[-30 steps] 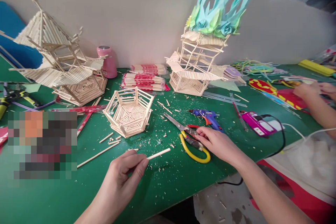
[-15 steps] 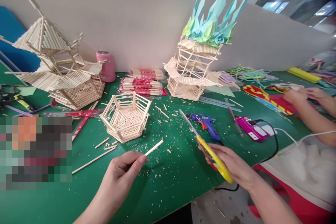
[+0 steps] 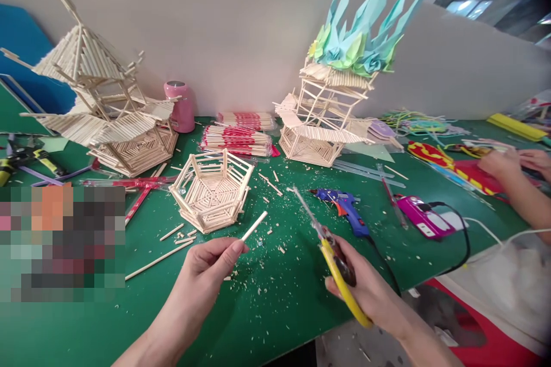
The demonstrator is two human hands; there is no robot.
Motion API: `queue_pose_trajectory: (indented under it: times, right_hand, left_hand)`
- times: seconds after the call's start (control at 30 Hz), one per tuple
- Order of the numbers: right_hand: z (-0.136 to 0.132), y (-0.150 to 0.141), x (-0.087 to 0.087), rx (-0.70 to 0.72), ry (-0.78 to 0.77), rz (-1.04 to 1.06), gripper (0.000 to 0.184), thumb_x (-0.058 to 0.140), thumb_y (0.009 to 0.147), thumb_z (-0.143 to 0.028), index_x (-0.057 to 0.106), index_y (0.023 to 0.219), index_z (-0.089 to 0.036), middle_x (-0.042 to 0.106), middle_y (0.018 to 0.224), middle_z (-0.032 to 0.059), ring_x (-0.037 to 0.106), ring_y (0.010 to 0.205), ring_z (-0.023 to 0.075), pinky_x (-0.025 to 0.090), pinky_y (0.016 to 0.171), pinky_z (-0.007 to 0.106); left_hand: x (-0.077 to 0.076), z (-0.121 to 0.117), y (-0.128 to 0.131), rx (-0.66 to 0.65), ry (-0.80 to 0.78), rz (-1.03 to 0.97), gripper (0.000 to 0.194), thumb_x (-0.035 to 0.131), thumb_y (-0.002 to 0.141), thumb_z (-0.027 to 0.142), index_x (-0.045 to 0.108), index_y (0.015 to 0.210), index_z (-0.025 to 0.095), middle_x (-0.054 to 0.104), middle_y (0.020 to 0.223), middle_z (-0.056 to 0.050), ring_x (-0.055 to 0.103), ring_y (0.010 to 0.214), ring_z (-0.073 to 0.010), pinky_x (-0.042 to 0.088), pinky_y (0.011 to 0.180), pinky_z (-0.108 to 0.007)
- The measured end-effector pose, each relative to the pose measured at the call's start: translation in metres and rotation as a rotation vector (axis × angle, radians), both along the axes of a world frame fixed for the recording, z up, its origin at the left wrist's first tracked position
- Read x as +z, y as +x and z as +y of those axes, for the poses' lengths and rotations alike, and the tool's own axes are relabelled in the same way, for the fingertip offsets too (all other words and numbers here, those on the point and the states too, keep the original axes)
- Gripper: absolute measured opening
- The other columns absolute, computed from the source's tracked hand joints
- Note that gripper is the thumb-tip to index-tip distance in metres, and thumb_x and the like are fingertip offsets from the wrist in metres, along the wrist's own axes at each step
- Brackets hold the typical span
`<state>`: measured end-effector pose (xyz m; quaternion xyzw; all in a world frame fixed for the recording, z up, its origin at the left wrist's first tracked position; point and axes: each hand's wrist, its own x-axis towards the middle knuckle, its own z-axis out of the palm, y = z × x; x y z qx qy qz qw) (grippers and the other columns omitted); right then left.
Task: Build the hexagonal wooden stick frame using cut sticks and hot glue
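Between thumb and fingers, my left hand [image 3: 213, 269] pinches a short pale wooden stick [image 3: 255, 226] that points up and to the right. My right hand [image 3: 361, 281] is wrapped round the yellow-handled scissors [image 3: 340, 287], raised over the table with the blades towards the far left. Just beyond my left hand stands a six-sided stick frame [image 3: 210, 198] with a low railing and a patterned floor. A blue glue gun [image 3: 344, 206] lies past the scissors. Loose cut sticks [image 3: 160, 259] lie left of my left hand.
Two tiered stick pavilions, one at left [image 3: 124, 126] and one topped with paper spikes [image 3: 322, 132], stand by the wall. Packs of sticks [image 3: 236, 139], a pink flask [image 3: 181, 108] and a magenta power strip [image 3: 424, 217] are around. Another person's hands [image 3: 508, 163] work at right.
My right hand has picked the scissors up off the table and turned them on edge. My left hand keeps its stick, now tilted more steeply upward.
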<state>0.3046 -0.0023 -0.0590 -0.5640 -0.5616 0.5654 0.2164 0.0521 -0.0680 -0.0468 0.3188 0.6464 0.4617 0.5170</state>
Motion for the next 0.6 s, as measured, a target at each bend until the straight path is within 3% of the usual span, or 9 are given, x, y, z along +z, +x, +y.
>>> queue_pose_trajectory:
  times: [0.2,0.3,0.43,0.6]
  right_hand:
    - [-0.024,0.003,0.009,0.071,-0.047,-0.193,0.082,0.065,0.054,-0.016,0.039,0.130,-0.026,0.058,0.091,0.0025,0.057,0.069,0.0157,0.047,0.055,0.023]
    - [-0.031,-0.007,0.013,0.108,-0.007,-0.230,0.074,0.064,0.054,-0.017,0.045,0.124,-0.026,0.059,0.096,0.0034,0.057,0.069,0.0160,0.046,0.054,0.024]
    - [-0.033,-0.024,0.014,0.195,0.038,-0.220,0.069,0.064,0.053,-0.012,0.046,0.119,-0.024,0.058,0.082,0.0001,0.056,0.067,0.0154,0.047,0.058,0.024]
    - [-0.031,-0.034,0.009,0.361,0.078,-0.211,0.071,0.067,0.057,-0.012,0.040,0.122,-0.024,0.055,0.076,-0.0024,0.053,0.061,0.0132,0.048,0.058,0.024]
  left_hand:
    - [-0.003,0.003,-0.001,0.048,0.039,-0.029,0.040,0.063,0.067,0.055,0.071,0.072,0.016,0.052,0.058,0.000,0.036,0.057,-0.0109,0.027,0.052,-0.023]
    - [-0.001,0.005,-0.001,0.042,0.058,0.013,0.039,0.063,0.067,0.054,0.070,0.070,0.016,0.056,0.060,-0.001,0.039,0.057,-0.0118,0.029,0.052,-0.023]
    - [0.003,0.005,0.001,0.002,0.108,0.085,0.037,0.059,0.070,0.051,0.067,0.067,0.015,0.056,0.058,-0.002,0.041,0.056,-0.0125,0.031,0.050,-0.023]
    - [0.004,0.002,0.001,-0.020,0.183,0.162,0.034,0.056,0.075,0.046,0.065,0.065,0.014,0.046,0.054,0.001,0.036,0.054,-0.0108,0.031,0.048,-0.022]
